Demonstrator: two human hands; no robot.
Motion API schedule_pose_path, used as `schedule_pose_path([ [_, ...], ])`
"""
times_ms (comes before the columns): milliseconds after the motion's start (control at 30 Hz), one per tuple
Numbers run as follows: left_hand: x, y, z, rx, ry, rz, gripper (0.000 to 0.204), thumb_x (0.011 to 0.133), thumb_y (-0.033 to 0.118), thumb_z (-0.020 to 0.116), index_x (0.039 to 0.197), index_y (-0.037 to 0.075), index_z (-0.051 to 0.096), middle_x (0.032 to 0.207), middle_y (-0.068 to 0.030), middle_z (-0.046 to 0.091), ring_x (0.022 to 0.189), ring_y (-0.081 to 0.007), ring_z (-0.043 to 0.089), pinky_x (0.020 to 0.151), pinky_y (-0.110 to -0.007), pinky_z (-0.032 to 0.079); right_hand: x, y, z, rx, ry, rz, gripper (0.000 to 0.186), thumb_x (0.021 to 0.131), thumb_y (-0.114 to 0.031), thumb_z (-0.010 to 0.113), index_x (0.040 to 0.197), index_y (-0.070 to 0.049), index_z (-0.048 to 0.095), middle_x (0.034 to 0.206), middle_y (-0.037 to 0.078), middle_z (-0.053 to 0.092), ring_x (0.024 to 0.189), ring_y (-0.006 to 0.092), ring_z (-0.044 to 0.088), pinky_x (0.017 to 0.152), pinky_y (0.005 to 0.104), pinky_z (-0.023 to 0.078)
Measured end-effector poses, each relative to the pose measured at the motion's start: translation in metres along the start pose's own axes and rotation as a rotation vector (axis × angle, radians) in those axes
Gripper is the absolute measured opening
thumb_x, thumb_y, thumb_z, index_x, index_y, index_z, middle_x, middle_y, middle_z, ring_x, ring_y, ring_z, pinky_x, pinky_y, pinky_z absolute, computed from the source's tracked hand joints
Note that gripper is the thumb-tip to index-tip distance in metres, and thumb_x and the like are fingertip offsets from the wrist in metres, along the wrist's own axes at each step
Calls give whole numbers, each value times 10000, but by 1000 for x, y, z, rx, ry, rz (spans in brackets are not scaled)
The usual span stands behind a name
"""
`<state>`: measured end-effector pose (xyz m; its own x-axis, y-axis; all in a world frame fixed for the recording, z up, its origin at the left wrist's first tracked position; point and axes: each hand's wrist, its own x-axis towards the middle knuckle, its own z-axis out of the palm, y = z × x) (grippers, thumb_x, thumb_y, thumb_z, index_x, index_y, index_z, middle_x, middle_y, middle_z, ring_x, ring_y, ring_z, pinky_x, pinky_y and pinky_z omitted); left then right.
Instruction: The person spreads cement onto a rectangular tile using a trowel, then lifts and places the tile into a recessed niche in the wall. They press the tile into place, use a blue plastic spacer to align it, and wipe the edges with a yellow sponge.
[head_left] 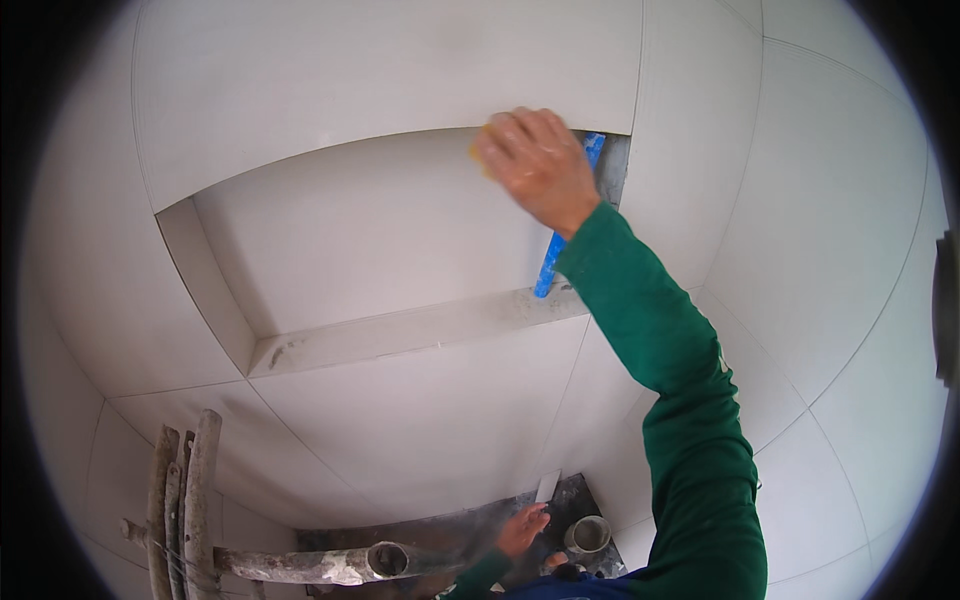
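My right hand [540, 165] is raised to the wall niche's upper edge, its fingers closed around a yellow sponge [480, 153] that is mostly hidden by them. Behind that hand, a blue strip [546, 268] stands slanted across the right part of the niche [370, 338]. Low in the view, my left hand [522, 530] is small and partly curled. A flat pale blade-like piece [548, 487] projects by its fingertips and appears to be held; its handle, if any, cannot be made out.
Large pale tiles [400, 430] surround the niche. At the lower left stand dirty scaffold-like tubes [205, 490], with a horizontal tube [300, 566] running toward the middle. A round bucket [587, 535] sits on the dark floor [575, 492] below.
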<state>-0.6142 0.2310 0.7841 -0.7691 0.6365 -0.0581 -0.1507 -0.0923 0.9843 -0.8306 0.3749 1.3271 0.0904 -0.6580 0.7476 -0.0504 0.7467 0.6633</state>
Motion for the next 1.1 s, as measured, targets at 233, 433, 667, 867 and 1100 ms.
schedule_pose_path([
  [233,-9,6,-3,130,-73,-70,455,985,268,612,1349,15,505,1098,-121,675,1012,-175,644,898,-307,503,-68,-22,-29,602,315,1007,305,831,-45,695,1118,-2,602,1039,93,638,907,218,619,809,339,524],
  [433,-18,5,-12,323,-24,15,452,965,201,621,1358,18,495,1187,-130,646,1048,-206,645,915,-343,505,-25,-32,5,1064,882,1480,283,911,-91,649,1144,39,555,1016,71,633,888,141,599,802,278,502],
  [667,-38,6,-15,39,41,10,440,995,208,603,1363,-4,486,1142,-107,621,1092,-164,603,927,-293,480,27,-85,37,1225,1084,1486,250,885,-27,633,1124,32,590,988,73,658,882,135,604,788,277,503],
  [867,-33,28,-9,3,23,-36,439,990,185,608,1371,7,480,1140,-98,622,1076,-161,604,933,-298,485,42,-166,25,1358,541,1206,304,891,-77,658,1159,46,583,986,91,648,865,159,612,753,281,511],
  [1100,-14,43,-4,-81,105,119,399,992,163,596,1327,-27,489,1093,-102,653,1008,-157,628,908,-293,495,-81,-155,-48,1836,442,1740,452,957,-149,626,1360,-18,468,1233,55,552,1152,170,540,999,328,448],
])
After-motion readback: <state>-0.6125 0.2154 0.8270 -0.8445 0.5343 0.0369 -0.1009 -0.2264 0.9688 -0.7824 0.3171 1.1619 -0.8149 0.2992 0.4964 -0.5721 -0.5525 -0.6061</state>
